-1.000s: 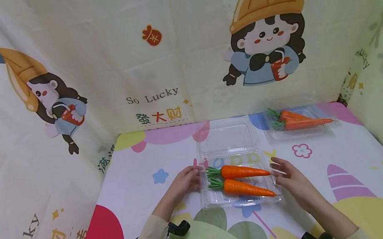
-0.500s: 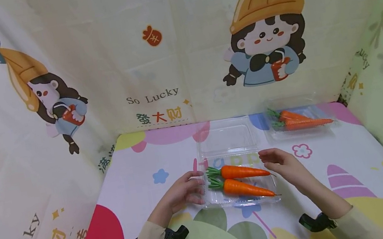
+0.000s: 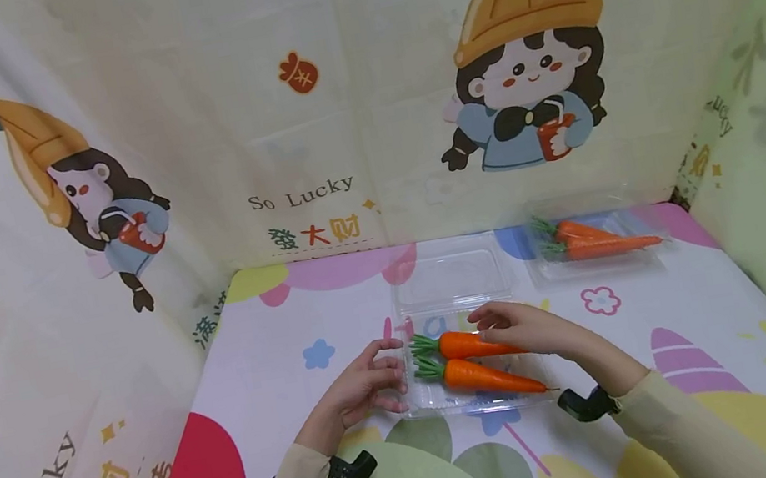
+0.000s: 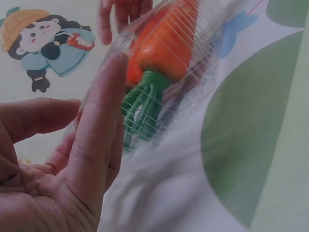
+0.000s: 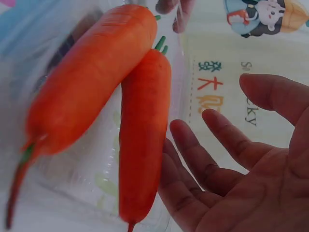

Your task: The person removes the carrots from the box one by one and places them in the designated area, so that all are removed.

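Note:
Two orange carrots with green tops lie side by side in a clear plastic box [image 3: 435, 402], the near carrot [image 3: 490, 377] in full sight and the far carrot [image 3: 460, 344] partly covered by my right hand. The box's lid [image 3: 450, 277] is folded back, away from me. My left hand [image 3: 360, 386] stays at the box's left wall with fingers loosely spread, close to the green tops [image 4: 145, 104] in the left wrist view. Over the box's far part hangs my right hand [image 3: 523, 325]. Its fingers [image 5: 195, 150] are apart and relaxed beside the carrot, gripping nothing.
At the back right, another clear box [image 3: 549, 275] holds two more carrots [image 3: 608, 246] behind plastic. A patterned cloth [image 3: 333, 306] covers the table, and printed curtains [image 3: 391, 102] enclose its back and sides.
My right hand has moved from the box's right edge leftward and inward over the far carrot. My left hand's fingers have spread a little at the left wall. Both carrots stay in place.

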`<state>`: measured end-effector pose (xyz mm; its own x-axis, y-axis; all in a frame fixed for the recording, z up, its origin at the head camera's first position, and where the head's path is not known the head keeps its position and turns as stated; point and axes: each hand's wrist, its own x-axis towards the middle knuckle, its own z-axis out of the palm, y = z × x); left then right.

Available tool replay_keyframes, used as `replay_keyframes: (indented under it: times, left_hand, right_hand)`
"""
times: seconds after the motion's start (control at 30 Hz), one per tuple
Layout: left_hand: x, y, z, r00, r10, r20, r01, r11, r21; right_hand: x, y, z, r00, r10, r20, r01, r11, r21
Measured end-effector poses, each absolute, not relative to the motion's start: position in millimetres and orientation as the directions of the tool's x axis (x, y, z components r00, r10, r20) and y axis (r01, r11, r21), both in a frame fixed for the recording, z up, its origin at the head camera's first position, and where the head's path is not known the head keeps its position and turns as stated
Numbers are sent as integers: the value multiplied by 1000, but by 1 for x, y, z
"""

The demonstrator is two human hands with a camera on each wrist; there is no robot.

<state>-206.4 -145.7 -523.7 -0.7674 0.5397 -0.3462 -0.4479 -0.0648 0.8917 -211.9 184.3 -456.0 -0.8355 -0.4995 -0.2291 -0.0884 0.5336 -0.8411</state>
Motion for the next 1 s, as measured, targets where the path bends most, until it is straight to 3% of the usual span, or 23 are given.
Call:
replay_keyframes:
  times: [0.37, 0.57, 1.0]
  left_hand:
    - [-209, -146, -529, -762, 566, -314, -450, -114, 886]
    - [-209, -145, -530, -765, 565, -310, -442, -110, 890]
    - [-209, -145, -530, -765, 564, -310, -451, -125, 884]
  right_hand:
    - [-225, 154, -464, -817, -509, -271, -139, 629, -765]
    - [-217, 145, -473, -839, -462, -288, -158, 713, -683]
    - [-212, 137, -475, -875, -413, -254, -174, 757, -630]
